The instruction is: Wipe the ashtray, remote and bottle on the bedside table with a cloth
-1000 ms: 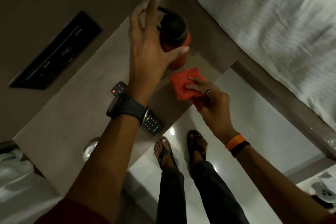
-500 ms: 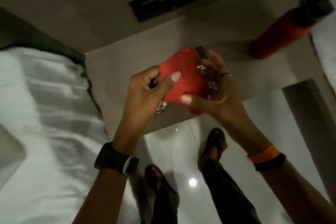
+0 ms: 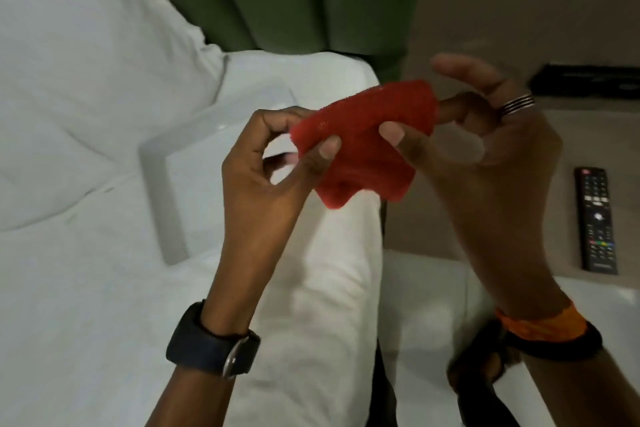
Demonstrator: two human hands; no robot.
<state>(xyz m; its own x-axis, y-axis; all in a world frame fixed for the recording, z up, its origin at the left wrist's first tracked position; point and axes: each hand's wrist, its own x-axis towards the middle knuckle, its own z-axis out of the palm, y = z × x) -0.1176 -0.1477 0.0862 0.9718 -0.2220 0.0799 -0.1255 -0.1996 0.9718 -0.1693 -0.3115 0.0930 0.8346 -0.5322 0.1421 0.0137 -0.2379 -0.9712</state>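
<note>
1. We are holding the red cloth (image 3: 360,146) up between both hands: our left hand (image 3: 273,163) is pinching its left edge with thumb and fingers, and our right hand (image 3: 485,152) is pinching the right side, its other fingers spread loosely.
2. The remote (image 3: 596,220) is lying flat on the bedside table (image 3: 568,135), to the right of our right hand, untouched.
3. Its long axis is running away from us, the red button end pointing far.
4. We are seeing neither ashtray nor bottle, so we cannot judge progress; wiping seems to remain.
</note>
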